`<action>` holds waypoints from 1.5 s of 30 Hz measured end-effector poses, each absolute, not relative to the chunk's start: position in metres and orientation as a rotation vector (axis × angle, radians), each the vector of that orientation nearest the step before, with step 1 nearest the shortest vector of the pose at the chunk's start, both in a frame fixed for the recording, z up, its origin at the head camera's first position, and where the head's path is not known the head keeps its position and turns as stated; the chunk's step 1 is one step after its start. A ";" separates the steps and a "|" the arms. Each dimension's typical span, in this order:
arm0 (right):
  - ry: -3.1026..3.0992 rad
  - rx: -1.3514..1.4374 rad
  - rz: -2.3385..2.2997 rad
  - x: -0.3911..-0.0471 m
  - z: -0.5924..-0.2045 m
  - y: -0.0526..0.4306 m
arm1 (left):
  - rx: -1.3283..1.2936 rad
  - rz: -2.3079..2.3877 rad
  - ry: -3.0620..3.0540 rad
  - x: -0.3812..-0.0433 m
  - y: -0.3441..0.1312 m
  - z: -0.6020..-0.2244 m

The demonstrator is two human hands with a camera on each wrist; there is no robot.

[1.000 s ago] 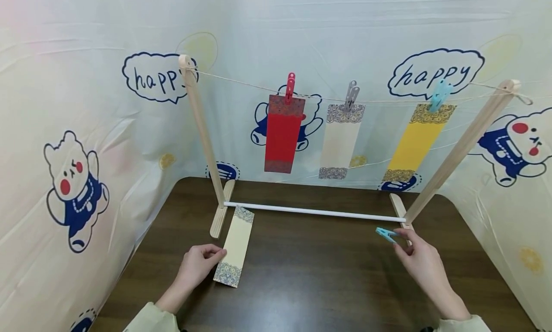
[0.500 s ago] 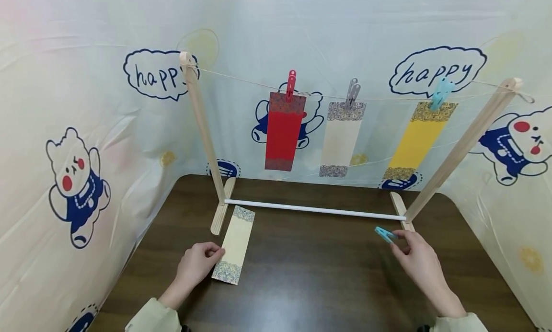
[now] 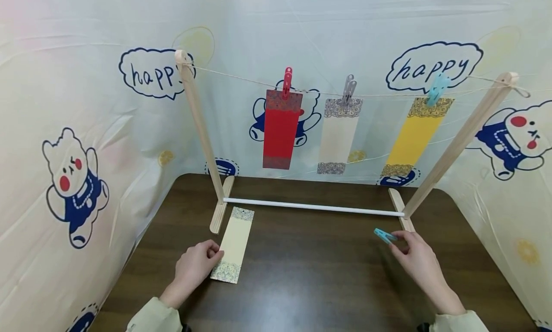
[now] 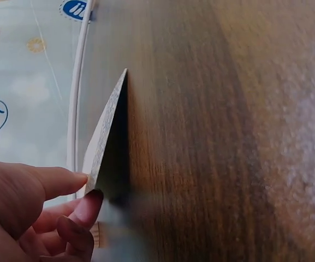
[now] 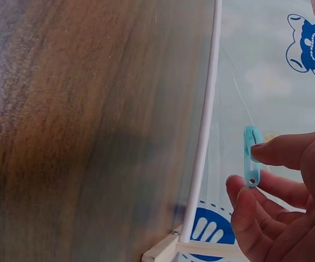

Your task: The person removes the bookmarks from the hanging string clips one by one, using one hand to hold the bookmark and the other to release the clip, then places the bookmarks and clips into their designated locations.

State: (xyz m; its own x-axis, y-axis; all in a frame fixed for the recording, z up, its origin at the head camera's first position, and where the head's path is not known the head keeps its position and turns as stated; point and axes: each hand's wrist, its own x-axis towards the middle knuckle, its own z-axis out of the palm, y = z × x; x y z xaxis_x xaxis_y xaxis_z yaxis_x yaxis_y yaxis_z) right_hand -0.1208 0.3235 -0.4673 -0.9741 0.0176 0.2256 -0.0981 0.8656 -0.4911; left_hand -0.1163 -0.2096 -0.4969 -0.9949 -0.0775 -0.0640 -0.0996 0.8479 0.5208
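A cream bookmark (image 3: 235,243) with patterned ends is pinched at its left edge by my left hand (image 3: 196,266); the left wrist view shows the card (image 4: 109,128) tilted up between thumb and fingers. My right hand (image 3: 418,262) pinches a light blue clothespin (image 3: 384,235) near the right post's foot, and in the right wrist view the clothespin (image 5: 251,155) sits between thumb and fingers. On the string (image 3: 246,78) hang a red bookmark (image 3: 281,135) under a red clothespin (image 3: 287,80), a pale one (image 3: 338,140) under a grey clothespin (image 3: 348,88), and a yellow one (image 3: 411,143) under a blue clothespin (image 3: 437,90).
Two wooden posts, left (image 3: 200,131) and right (image 3: 461,145), stand on flat wooden feet and carry the string. A white rod (image 3: 315,207) joins them low down. The dark wooden table (image 3: 310,274) lies in front, with a printed curtain (image 3: 142,131) behind.
The view shifts slightly. Both hands stay almost in place, the left still pinching the cream bookmark, the right still pinching the blue clothespin.
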 end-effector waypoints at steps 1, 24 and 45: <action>-2.818 0.066 0.758 -0.120 -0.467 0.324 | -0.136 0.832 2.985 -0.116 -0.209 -0.497; -2.986 0.024 0.720 -0.123 -0.480 0.332 | 0.003 0.765 3.090 -0.121 -0.205 -0.496; -3.151 -0.059 0.665 -0.119 -0.492 0.341 | 0.513 0.601 3.487 -0.122 -0.193 -0.493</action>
State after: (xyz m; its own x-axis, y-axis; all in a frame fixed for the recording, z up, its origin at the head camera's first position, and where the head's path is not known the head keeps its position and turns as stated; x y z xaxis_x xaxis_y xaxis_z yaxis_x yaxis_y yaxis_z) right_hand -0.1192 0.3412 -0.4922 -0.9962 0.0193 -0.0853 0.0521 0.9141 -0.4021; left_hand -0.1216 -0.1929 -0.4925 -0.8681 0.1960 0.4561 0.3373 0.9069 0.2523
